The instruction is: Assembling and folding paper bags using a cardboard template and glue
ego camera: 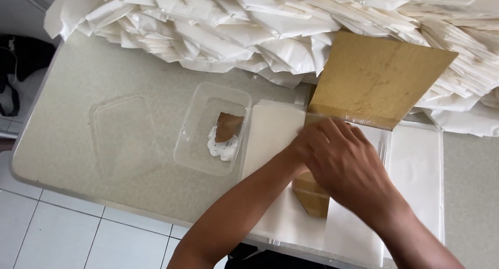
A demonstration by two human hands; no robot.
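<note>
Pressing down on white paper sheets [275, 139] near the front edge of the tabletop [104, 82], both hands overlap here, so it's a bit of a tangle. The right hand [353, 165] lies flat on top, fingers spread a little, palm down, gripping nothing. The left hand [304, 144] is mostly tucked under it; I can't tell if it's flat or pinching something.

To do this well, I'd say keep the palm flat and smooth along the crease under even pressure, so the sheet doesn't skew against the brown cardboard piece [377, 79] standing tilted just behind the hands. Another brown bit [312, 196] peeks out below the wrists, touching the paper.

The paper looks thin, matte, slightly translucent, lying in overlapping layers that run to the front edge. Probably slides easily, so go slow.

Just left of the sheets is a clear plastic tub [195, 144] holding white paste [222, 147] and a brown scrap [228, 126] for spreading. Its clear lid [122, 134] lies further left. A big heap of folded white paper [249, 25] fills the back edge.
</note>
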